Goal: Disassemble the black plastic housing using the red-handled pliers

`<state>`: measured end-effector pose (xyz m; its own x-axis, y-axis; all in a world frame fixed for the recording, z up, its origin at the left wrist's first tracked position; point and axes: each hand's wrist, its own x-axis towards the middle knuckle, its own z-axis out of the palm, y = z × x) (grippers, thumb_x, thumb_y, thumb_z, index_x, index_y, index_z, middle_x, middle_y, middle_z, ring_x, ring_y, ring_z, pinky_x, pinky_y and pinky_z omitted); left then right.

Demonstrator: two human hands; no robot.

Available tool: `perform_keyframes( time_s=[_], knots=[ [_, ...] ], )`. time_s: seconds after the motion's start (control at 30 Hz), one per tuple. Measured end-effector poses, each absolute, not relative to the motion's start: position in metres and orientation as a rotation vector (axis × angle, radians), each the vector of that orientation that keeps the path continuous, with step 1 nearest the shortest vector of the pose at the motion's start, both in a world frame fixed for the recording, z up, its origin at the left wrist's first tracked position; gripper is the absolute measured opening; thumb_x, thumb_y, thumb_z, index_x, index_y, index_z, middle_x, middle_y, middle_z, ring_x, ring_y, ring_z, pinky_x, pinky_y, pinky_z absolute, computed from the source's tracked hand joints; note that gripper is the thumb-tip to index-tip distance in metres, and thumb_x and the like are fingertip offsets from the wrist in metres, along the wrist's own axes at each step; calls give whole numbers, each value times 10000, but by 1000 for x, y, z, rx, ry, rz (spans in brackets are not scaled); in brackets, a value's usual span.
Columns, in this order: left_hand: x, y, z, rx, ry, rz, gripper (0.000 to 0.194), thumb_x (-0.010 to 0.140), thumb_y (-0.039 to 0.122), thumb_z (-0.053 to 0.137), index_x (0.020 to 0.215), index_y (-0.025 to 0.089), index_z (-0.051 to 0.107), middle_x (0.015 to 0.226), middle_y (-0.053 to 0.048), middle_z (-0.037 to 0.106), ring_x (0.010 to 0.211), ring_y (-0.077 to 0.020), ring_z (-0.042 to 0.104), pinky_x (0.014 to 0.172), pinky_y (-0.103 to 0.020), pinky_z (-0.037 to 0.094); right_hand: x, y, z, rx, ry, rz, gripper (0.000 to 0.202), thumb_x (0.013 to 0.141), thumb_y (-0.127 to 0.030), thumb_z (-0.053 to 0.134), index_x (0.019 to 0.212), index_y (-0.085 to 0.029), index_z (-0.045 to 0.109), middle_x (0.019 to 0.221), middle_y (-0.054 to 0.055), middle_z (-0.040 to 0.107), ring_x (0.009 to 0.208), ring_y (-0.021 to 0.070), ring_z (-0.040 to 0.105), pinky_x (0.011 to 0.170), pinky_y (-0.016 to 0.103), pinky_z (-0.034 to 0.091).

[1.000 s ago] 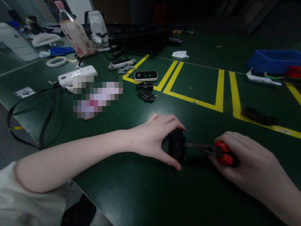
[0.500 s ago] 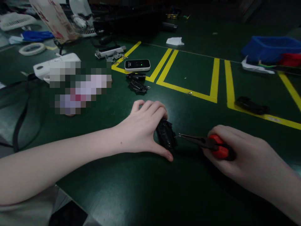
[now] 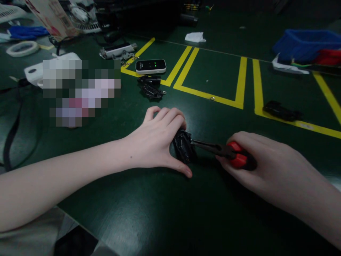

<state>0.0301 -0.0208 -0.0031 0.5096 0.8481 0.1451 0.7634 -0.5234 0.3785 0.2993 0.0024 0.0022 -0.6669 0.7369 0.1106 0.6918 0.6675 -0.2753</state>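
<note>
My left hand (image 3: 162, 142) presses a black plastic part (image 3: 185, 145) against the green table, its fingers curled over the far side. The thumb lies stretched out along the near side. In my right hand (image 3: 269, 163) are needle-nose pliers (image 3: 237, 156) with red and black handles, the fist wrapped round them. Their dark jaws point left, and the tips meet the right edge of the black part near its top. Whether a small piece sits between the jaws is hidden. The underside of the part is also hidden.
Beyond my left hand lie more black parts (image 3: 151, 87) and a white device with a black face (image 3: 150, 66). Another black part (image 3: 282, 111) rests at the right on yellow tape. A small ring (image 3: 212, 98) lies farther back. A blue bin (image 3: 306, 46) stands far right.
The pliers have moved left, and their tips, apart from the black part before, now touch it. My left hand keeps its hold. The whole view has shifted slightly.
</note>
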Motion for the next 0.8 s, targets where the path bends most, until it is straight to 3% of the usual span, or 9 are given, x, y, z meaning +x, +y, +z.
perform_keyframes(
  time_s=[0.2,0.5,0.63,0.8],
  knots=[
    [29,-22,-1,2505,1371,458,746,705,751,701,1126,147,576,1299,-165,595,1222,-374,522,1106,-568,241,301,5,-5,-1137,-2593,201,250,879,-495,594,864,-249,546,800,52,595,689,223,559,529,346,438],
    [12,-13,11,2613,1301,297,832,708,865,590,1110,137,604,1298,-172,592,1239,-374,528,1148,-606,202,303,8,-13,-1105,-2544,181,263,900,-443,602,1053,-237,544,932,76,609,817,256,584,634,386,470],
    [12,-14,13,2627,1277,331,744,742,810,623,1083,149,625,1303,-170,607,1259,-363,530,1177,-584,179,306,8,-15,-1068,-2543,134,345,885,-457,583,1137,-233,510,938,83,611,786,266,595,618,392,459],
    [19,-18,10,2609,1178,611,713,847,693,628,1283,133,556,1389,-171,587,1293,-304,541,1181,-485,216,309,11,-17,-967,-2581,67,372,884,-464,573,1156,-221,500,945,92,625,802,281,616,645,404,461]
  ],
)
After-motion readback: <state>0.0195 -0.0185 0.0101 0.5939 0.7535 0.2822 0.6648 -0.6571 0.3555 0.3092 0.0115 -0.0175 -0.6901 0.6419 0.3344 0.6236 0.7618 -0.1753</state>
